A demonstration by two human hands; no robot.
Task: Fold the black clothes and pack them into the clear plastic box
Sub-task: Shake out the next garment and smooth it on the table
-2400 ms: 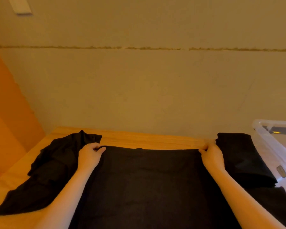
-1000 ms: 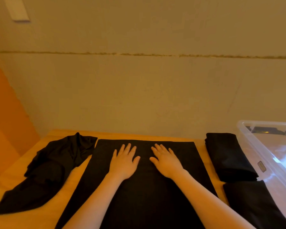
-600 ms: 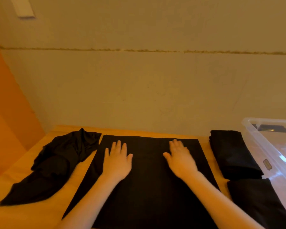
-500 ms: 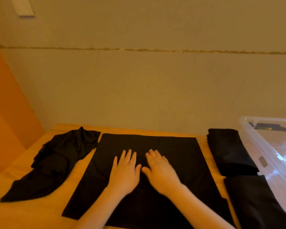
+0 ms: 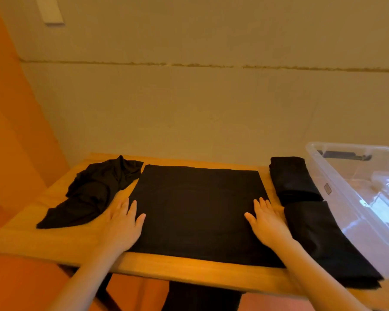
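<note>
The fingers of the left hand (image 5: 121, 223) are straight and a little spread, lying flat. The thumb and the fingers next to it rest on the left edge of the flat black cloth (image 5: 195, 209), and the outer fingers lie on the bare wood just beside it. The fingers of the right hand (image 5: 267, 221) are straight too, close together, with the thumb out to the side. This hand lies flat on the right edge of the same cloth. Neither hand is pinching anything.

The flat black cloth is a smooth square in the middle of the wooden table (image 5: 61, 239). Its near edge lies close to the table's front edge, with a strip of wood showing. Its far edge stops short of the wall, and a thin strip of wood shows there too.

On the left, a crumpled black cloth (image 5: 92, 194) lies in a heap. Its top corner is just beside the square cloth's far left corner. There is bare wood in front of it and beside it.

On the right, a folded black bundle (image 5: 292, 178) lies just beside the square cloth, with a thin gap of wood between. In front of it lies another folded black piece (image 5: 323, 241), which reaches to the table's front edge.

The clear plastic box (image 5: 337, 187) sits at the far right, touching both folded pieces. It is open on top.
</note>
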